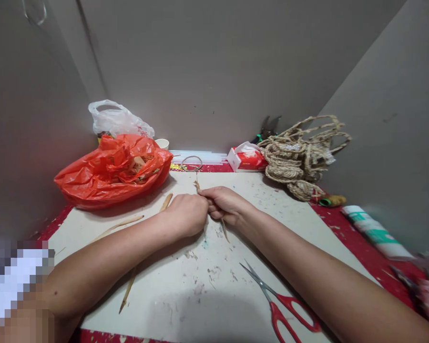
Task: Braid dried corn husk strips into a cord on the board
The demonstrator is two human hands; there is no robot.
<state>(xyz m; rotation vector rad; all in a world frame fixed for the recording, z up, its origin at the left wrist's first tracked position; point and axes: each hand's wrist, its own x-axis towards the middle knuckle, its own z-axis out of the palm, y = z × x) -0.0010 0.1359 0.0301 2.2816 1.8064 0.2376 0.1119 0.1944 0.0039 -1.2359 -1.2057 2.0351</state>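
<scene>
On a pale work surface (164, 286) flanked by an orange plastic bag (114, 171) and red scissors (289, 309), left hand (184, 214) and right hand (223, 205) pinch a thin straw strand (197, 185), seemingly light, pliable, best held near its end.

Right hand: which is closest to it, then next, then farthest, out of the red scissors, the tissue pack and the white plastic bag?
From the right hand, in the head view:
1. Red scissors, just below it on the board, toward the person.
2. Tissue pack, up by the back wall, slightly right.
3. White plastic bag, far back left, behind the orange bag.
</scene>
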